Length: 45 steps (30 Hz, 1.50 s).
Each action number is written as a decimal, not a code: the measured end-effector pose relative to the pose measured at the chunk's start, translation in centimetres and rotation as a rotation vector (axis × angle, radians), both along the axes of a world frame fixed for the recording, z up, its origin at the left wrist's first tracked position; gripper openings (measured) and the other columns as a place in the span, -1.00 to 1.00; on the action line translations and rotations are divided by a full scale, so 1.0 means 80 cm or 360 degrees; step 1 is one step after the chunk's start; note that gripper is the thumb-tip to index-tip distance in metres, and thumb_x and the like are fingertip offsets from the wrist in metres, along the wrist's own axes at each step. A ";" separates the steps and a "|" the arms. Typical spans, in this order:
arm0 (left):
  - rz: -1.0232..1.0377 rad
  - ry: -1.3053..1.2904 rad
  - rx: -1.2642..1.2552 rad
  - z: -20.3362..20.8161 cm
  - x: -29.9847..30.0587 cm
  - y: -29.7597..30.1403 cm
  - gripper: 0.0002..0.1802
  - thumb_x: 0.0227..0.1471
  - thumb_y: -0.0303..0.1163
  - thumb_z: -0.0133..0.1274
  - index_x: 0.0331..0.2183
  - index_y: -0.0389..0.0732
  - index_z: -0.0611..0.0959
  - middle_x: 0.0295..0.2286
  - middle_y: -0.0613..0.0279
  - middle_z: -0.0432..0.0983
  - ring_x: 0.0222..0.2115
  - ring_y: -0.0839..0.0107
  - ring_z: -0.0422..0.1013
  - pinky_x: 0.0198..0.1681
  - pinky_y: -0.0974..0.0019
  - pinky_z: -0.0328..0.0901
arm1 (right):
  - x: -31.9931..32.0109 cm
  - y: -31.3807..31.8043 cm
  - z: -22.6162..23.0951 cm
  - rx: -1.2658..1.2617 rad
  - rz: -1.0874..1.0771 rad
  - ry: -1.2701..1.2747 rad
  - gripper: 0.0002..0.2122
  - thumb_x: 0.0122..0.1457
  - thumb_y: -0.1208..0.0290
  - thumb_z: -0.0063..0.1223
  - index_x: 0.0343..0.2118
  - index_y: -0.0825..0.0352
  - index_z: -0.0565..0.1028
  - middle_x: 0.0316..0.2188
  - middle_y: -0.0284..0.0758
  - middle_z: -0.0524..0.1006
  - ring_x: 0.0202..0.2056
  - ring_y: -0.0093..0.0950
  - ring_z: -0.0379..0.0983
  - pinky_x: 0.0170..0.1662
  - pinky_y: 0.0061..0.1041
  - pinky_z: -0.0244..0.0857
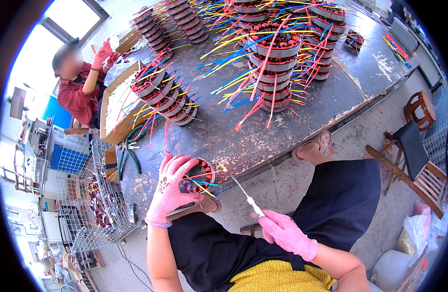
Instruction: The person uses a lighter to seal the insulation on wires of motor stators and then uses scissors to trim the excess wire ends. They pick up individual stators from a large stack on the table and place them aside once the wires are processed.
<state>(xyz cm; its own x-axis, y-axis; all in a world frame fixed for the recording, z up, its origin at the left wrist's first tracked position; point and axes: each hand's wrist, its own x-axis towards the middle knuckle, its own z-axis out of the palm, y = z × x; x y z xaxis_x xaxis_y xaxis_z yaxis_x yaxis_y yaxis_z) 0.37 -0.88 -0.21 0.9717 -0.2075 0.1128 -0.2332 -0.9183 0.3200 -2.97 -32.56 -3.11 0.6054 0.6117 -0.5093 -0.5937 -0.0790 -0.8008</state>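
Note:
My left hand, in a pink glove, is wrapped round a small motor stator at the table's near edge. The stator is a ring with red windings inside; red, yellow and blue leads stick out of it to the right. My right hand, also gloved in pink, is closed round the handle of a thin tool with a white grip and a slim metal shaft. Its tip is near the ends of the leads, beside a small yellow bit; whether they touch I cannot tell. Green-handled wire cutters lie left of the stator.
Stacks of stators with loose leads crowd the dark table; one stack leans over. A cardboard box stands at the left edge, a wire basket below it. Across the table sits a co-worker. Wooden chair at right.

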 end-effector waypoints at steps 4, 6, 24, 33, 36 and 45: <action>-0.0012 0.0009 0.0001 0.000 0.001 0.002 0.00 -0.57 -0.15 0.44 0.05 -0.14 0.51 0.03 0.08 0.37 0.15 0.06 0.20 0.32 -0.07 -0.09 | 0.001 0.001 0.003 -0.0028 0.0013 -0.0014 -0.64 0.37 0.27 -0.17 0.10 0.38 0.40 -0.65 -0.51 0.30 -0.60 -0.71 0.17 -0.50 -0.68 0.06; -0.0012 0.0005 -0.0004 0.000 0.000 0.001 0.00 -0.58 -0.14 0.44 0.05 -0.14 0.50 0.03 0.08 0.37 0.15 0.05 0.20 0.32 -0.07 -0.10 | 0.001 0.001 0.003 -0.0019 0.0011 -0.0018 -0.64 0.37 0.26 -0.17 0.10 0.38 0.40 -0.65 -0.51 0.30 -0.60 -0.71 0.17 -0.50 -0.68 0.06; 0.0014 0.0027 -0.0111 -0.014 0.001 0.004 0.06 -0.54 -0.09 0.45 0.10 -0.16 0.44 0.05 0.08 0.36 0.16 -0.04 0.16 0.30 -0.07 -0.04 | -0.009 -0.022 0.001 0.0113 -0.0168 0.0070 -0.66 0.35 0.30 -0.15 0.09 0.39 0.39 -0.62 -0.52 0.32 -0.61 -0.73 0.18 -0.54 -0.68 0.06; -0.0100 -0.0291 -0.0199 0.117 -0.025 -0.049 0.10 -0.57 0.03 0.46 0.09 -0.18 0.46 0.01 0.04 0.41 0.14 -0.11 0.19 0.26 -0.09 0.02 | -0.020 -0.092 0.026 -0.0024 -0.0494 -0.0221 -0.68 0.33 0.16 -0.14 -0.55 0.20 0.35 -0.73 -0.55 0.24 -0.70 -0.73 0.06 -0.63 -0.66 -0.11; -0.0079 -0.0263 -0.0083 0.150 -0.031 -0.057 0.26 -0.75 0.07 0.51 0.10 -0.24 0.45 0.04 0.02 0.37 0.17 -0.08 0.16 0.24 -0.07 0.05 | -0.014 -0.095 0.028 0.0008 -0.0572 -0.0401 -0.67 0.34 0.19 -0.17 -0.57 0.20 0.33 -0.75 -0.57 0.21 -0.73 -0.73 0.03 -0.67 -0.65 -0.13; 0.0317 -0.0462 -0.0663 0.203 0.075 0.048 0.06 -0.35 -0.32 0.46 0.19 -0.33 0.30 0.03 0.09 0.40 0.04 0.38 0.35 0.12 0.29 0.24 | -0.001 -0.107 0.030 0.0017 -0.0635 -0.0366 -0.68 0.36 0.21 -0.21 -0.54 0.21 0.32 -0.76 -0.54 0.23 -0.77 -0.72 0.05 -0.71 -0.69 -0.11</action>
<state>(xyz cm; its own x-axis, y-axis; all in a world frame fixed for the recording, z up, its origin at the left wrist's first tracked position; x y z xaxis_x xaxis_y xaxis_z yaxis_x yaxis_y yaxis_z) 6.35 2.97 16.04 0.9043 0.0971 0.4158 -0.2006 -0.7629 0.6146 -3.09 -41.16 -0.70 0.8912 0.3123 -0.3291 -0.3829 0.1286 -0.9148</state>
